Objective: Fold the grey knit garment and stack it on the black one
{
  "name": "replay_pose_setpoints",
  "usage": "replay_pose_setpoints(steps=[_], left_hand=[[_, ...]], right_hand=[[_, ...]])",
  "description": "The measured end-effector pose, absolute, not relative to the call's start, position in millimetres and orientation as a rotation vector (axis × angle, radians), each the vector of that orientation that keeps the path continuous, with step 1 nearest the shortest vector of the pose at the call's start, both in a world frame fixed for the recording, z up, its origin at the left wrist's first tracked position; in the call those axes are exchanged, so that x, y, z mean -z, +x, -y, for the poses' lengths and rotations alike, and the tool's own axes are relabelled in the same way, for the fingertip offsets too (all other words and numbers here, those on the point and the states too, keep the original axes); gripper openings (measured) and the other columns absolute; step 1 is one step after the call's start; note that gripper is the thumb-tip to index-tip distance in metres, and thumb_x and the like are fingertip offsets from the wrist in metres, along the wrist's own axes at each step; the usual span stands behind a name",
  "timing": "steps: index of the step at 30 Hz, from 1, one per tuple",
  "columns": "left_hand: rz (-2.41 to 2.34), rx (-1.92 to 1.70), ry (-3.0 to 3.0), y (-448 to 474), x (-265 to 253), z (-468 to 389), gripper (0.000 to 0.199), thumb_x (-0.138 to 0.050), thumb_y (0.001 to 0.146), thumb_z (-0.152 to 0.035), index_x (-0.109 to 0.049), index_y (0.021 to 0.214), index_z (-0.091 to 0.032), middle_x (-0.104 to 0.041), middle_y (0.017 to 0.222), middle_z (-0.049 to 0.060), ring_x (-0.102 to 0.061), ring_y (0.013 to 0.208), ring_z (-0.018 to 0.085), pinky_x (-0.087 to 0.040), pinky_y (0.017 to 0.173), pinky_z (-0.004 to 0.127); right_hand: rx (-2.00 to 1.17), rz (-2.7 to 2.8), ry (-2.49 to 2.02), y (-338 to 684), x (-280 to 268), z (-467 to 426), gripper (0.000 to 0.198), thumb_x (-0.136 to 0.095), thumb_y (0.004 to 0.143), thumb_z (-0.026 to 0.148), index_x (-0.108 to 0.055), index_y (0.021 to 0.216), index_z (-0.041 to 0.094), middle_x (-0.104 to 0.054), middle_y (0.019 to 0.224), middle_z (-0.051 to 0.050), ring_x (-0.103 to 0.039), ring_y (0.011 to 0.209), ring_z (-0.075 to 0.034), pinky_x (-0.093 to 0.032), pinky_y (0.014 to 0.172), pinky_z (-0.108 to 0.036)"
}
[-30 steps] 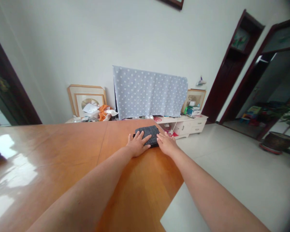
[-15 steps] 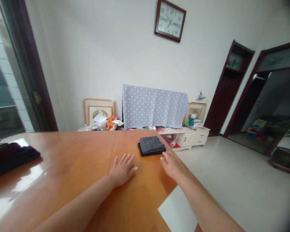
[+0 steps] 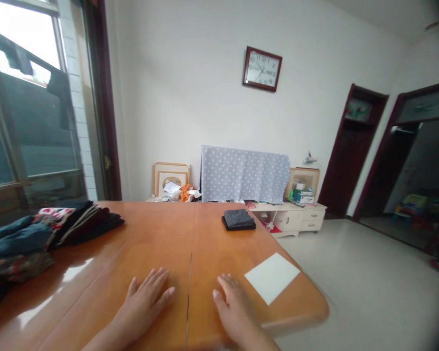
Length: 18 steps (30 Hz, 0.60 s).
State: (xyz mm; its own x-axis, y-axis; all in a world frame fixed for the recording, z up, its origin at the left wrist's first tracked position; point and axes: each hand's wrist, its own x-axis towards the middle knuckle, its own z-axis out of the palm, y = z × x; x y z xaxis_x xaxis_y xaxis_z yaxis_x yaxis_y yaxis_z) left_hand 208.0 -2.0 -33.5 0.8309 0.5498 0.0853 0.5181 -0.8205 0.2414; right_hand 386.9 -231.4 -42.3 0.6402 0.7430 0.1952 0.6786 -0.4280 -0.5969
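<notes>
My left hand (image 3: 146,302) is over the near part of the wooden table (image 3: 161,224), palm down with its fingers spread and nothing held. To its right, across a seam in the tabletop, my right hand (image 3: 234,304) is also open and holds nothing; its thumb stands apart from the fingers. Just right of that hand lies a white sheet of paper (image 3: 272,278). Farther off, near the table's right edge, sits a small folded stack of dark grey and black clothes (image 3: 238,219), apart from both hands.
A heap of clothes (image 3: 69,224), with denim and dark pieces, lies on the table's left side. Beyond the table stand a white cabinet (image 3: 296,219) and a dotted grey cloth cover (image 3: 245,175). A clock (image 3: 262,69) hangs on the wall.
Both hands have drawn back toward me, the right one away from the folded clothes. The view has turned left and up, so more of the clothes heap shows.
</notes>
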Motion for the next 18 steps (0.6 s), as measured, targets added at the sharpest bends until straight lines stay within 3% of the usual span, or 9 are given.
replay_pose_setpoints(steps=[4, 8, 15, 18], left_hand=[[-0.950, -0.377, 2.885, 155.9, 40.5, -0.3, 0.059, -0.032, 0.097, -0.057, -0.052, 0.144, -0.028, -0.042, 0.157, 0.007, -0.025, 0.151, 0.030, -0.003, 0.120, 0.063], [-1.022, -0.599, 2.968, 127.7, 43.9, 1.6, 0.052, -0.036, 0.097, -0.050, -0.059, 0.136, -0.024, -0.051, 0.151, 0.009, -0.031, 0.148, 0.031, -0.001, 0.120, 0.062], [-0.933, -0.767, 2.899, 116.3, 29.9, 24.7, 0.047, -0.029, 0.101, -0.046, -0.069, 0.107, -0.024, -0.069, 0.123, 0.008, -0.058, 0.122, 0.027, -0.013, 0.121, 0.051], [-0.956, -0.774, 2.851, 111.3, 21.2, 34.4, 0.047, -0.028, 0.102, -0.044, -0.070, 0.094, -0.023, -0.071, 0.105, 0.008, -0.062, 0.107, 0.025, -0.021, 0.117, 0.048]], right_hand=[[0.032, 1.074, -2.289, 367.7, 47.9, 226.9, 0.059, -0.037, 0.097, 0.039, -0.052, 0.144, 0.008, -0.044, 0.153, -0.015, -0.033, 0.147, -0.029, -0.023, 0.122, -0.045], [0.142, 1.083, -2.380, 360.9, 49.3, 226.3, 0.053, -0.035, 0.098, 0.033, -0.056, 0.140, 0.009, -0.050, 0.149, -0.016, -0.038, 0.145, -0.027, -0.026, 0.121, -0.044], [0.209, 1.086, -2.448, 351.1, 42.5, 226.2, 0.045, -0.038, 0.097, 0.030, -0.066, 0.128, 0.015, -0.060, 0.140, -0.013, -0.048, 0.137, -0.025, -0.032, 0.116, -0.040], [0.215, 1.120, -2.457, 353.0, 48.2, 226.3, 0.047, -0.037, 0.096, 0.030, -0.067, 0.128, 0.014, -0.060, 0.140, -0.014, -0.050, 0.136, -0.025, -0.033, 0.116, -0.040]])
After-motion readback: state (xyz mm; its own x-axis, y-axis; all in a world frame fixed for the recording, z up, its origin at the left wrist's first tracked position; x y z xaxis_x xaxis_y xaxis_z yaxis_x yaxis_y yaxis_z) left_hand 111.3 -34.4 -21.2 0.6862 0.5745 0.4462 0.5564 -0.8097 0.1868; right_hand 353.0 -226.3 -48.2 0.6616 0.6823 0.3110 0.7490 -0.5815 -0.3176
